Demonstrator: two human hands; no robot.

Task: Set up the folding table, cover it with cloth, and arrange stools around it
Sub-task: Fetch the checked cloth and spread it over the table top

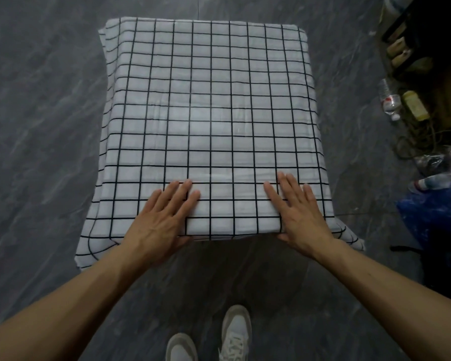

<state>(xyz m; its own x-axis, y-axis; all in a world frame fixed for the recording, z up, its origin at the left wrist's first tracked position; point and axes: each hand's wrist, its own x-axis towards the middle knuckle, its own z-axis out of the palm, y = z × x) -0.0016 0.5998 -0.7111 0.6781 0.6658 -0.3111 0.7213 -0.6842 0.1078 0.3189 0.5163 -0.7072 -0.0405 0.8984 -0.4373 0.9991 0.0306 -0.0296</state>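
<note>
Cloth covers the table, left hand and right hand pressing flat-fingered at 6 o'clock; stools, unseen, probably come next.

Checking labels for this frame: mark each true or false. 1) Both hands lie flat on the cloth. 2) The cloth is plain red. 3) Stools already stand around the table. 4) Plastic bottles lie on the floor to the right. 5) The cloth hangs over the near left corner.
1) True: left hand and right hand rest on the cloth, fingers straight.
2) False: white with a black grid.
3) False: no stools in view.
4) True: plastic bottles lie there.
5) True.
</note>
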